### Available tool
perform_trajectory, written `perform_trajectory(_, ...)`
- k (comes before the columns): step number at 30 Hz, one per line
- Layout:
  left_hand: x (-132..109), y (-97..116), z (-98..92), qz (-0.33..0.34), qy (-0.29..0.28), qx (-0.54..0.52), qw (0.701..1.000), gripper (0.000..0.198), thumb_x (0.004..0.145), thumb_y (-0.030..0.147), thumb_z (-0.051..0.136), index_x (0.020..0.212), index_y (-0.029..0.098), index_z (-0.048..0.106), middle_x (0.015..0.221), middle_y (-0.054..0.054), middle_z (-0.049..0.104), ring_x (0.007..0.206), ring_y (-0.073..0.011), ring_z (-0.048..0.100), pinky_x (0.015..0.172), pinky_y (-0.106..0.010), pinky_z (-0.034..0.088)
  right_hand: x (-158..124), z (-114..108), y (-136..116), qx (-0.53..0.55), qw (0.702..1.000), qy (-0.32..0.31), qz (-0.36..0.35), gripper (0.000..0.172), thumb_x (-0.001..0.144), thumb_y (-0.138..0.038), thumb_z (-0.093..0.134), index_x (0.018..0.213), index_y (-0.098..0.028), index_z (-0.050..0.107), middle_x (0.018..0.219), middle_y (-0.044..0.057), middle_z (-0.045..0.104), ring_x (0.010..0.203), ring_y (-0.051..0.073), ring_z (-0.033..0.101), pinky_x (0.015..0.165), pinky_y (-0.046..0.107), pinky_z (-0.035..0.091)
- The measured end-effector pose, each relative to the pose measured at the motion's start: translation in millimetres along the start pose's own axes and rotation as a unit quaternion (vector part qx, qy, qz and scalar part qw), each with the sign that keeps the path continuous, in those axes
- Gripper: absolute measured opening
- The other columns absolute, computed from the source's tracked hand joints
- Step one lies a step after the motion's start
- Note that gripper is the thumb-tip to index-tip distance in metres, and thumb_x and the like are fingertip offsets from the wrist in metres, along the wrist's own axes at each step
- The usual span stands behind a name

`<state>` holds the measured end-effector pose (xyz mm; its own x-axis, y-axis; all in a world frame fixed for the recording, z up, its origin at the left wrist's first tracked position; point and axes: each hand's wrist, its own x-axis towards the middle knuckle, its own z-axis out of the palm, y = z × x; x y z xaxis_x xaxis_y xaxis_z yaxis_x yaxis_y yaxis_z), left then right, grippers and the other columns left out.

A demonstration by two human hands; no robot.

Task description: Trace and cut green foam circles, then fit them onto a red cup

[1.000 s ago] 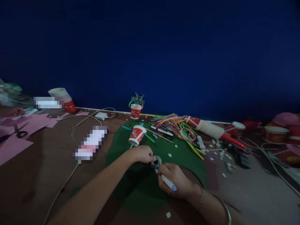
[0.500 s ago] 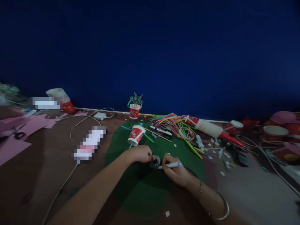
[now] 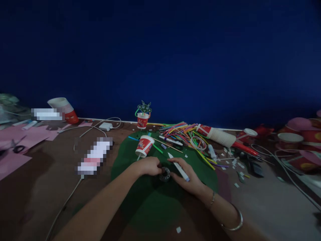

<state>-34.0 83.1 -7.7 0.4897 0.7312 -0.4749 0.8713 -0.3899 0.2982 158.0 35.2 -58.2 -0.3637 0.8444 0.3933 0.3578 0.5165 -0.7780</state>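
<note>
My left hand rests on the green paper sheet, fingers curled and pinching the left edge of a small grey ring-shaped piece. My right hand lies just right of that ring with a white marker held in its fingers, the tip pointing away toward the far side of the table. A red paper cup lies tipped on the green sheet just beyond my left hand.
A pile of coloured straws and a stack of cups lie behind my right hand. A decorated cup stands by the blue wall. Pink paper and scissors lie at the left, cables cross the table, and more cups stand at the right.
My right hand has turned the marker from tip-down at the ring to pointing away from me, and has moved to the ring's right side. My left hand has stayed on the ring.
</note>
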Motion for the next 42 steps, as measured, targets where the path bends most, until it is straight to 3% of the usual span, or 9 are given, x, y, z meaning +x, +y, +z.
perform_trajectory(3,0,1,0.4,-0.006,-0.003,0.006,1.000,0.036,0.074,0.043,0.044,0.077,0.016,0.068,0.069,-0.006,0.066,0.057,-0.0152,0.056,0.048,-0.023,0.036,0,4,-1,-0.016,0.998,-0.053,-0.031,0.048,0.075,-0.021,0.060,0.120,-0.021,0.045,0.113,0.008,0.055,0.106,0.022,0.051,0.092,0.037,0.041)
perform_trajectory(13,-18,23,-2.8,-0.048,0.062,0.065,0.995,0.034,0.079,0.036,0.046,0.085,0.011,0.067,0.086,-0.017,0.067,0.081,-0.0279,0.063,0.064,-0.033,0.047,5,0,-4,-0.072,0.992,-0.090,-0.053,0.046,0.074,-0.021,0.063,0.116,-0.020,0.046,0.108,0.009,0.057,0.101,0.023,0.053,0.089,0.038,0.040)
perform_trajectory(15,-28,39,8.5,-0.069,0.138,0.133,0.979,0.025,0.081,0.018,0.044,0.089,0.010,0.067,0.088,-0.017,0.067,0.084,-0.0273,0.064,0.068,-0.034,0.049,6,0,-4,-0.073,0.992,-0.090,-0.050,0.047,0.072,-0.019,0.063,0.116,-0.019,0.046,0.108,0.009,0.058,0.100,0.023,0.054,0.087,0.037,0.041)
perform_trajectory(18,-38,66,41.3,-0.086,0.184,0.200,0.958,0.038,0.077,-0.001,0.039,0.106,0.009,0.062,0.096,-0.019,0.065,0.074,-0.0215,0.066,0.058,-0.027,0.051,6,0,-4,-0.062,0.993,-0.092,-0.049,0.044,0.072,-0.016,0.061,0.114,-0.019,0.047,0.106,0.008,0.059,0.098,0.022,0.055,0.087,0.036,0.041)
perform_trajectory(22,-39,89,81.2,-0.130,0.201,0.281,0.929,0.048,0.074,-0.003,0.042,0.120,0.002,0.053,0.117,-0.032,0.053,0.068,-0.0226,0.067,0.049,-0.025,0.051,6,-1,-6,-0.056,0.993,-0.092,-0.049,0.041,0.075,-0.016,0.058,0.114,-0.020,0.047,0.108,0.008,0.059,0.101,0.021,0.054,0.089,0.036,0.039)
perform_trajectory(26,-33,94,90.8,-0.126,0.242,0.288,0.918,0.048,0.074,0.001,0.046,0.122,0.003,0.052,0.114,-0.034,0.055,0.067,-0.0246,0.068,0.046,-0.024,0.050,6,0,-6,-0.054,0.993,-0.090,-0.048,0.037,0.074,-0.016,0.058,0.111,-0.019,0.050,0.105,0.008,0.061,0.097,0.022,0.056,0.086,0.036,0.041)
perform_trajectory(31,-28,91,97.7,-0.137,0.259,0.257,0.921,0.050,0.077,0.006,0.045,0.127,0.006,0.047,0.113,-0.036,0.053,0.047,-0.0160,0.063,0.040,-0.021,0.046,5,-2,-3,-0.059,0.992,-0.099,-0.048,0.042,0.073,-0.012,0.056,0.113,-0.019,0.050,0.107,0.009,0.060,0.100,0.022,0.056,0.089,0.037,0.041)
perform_trajectory(38,-25,96,103.2,-0.128,0.213,0.284,0.926,0.050,0.077,0.007,0.045,0.127,0.009,0.047,0.117,-0.034,0.051,0.044,-0.0171,0.061,0.036,-0.026,0.046,7,-11,-4,0.072,0.985,-0.154,0.018,0.044,0.074,-0.005,0.045,0.115,-0.021,0.047,0.107,0.006,0.061,0.096,0.019,0.058,0.085,0.032,0.047)
perform_trajectory(42,-28,99,94.3,-0.118,0.214,0.284,0.927,0.053,0.072,0.002,0.049,0.125,0.004,0.048,0.108,-0.030,0.060,0.049,-0.0176,0.062,0.040,-0.025,0.048,10,-11,-7,0.047,0.989,-0.142,0.022,0.035,0.077,-0.009,0.047,0.110,-0.020,0.052,0.103,0.005,0.062,0.094,0.019,0.059,0.085,0.033,0.046)
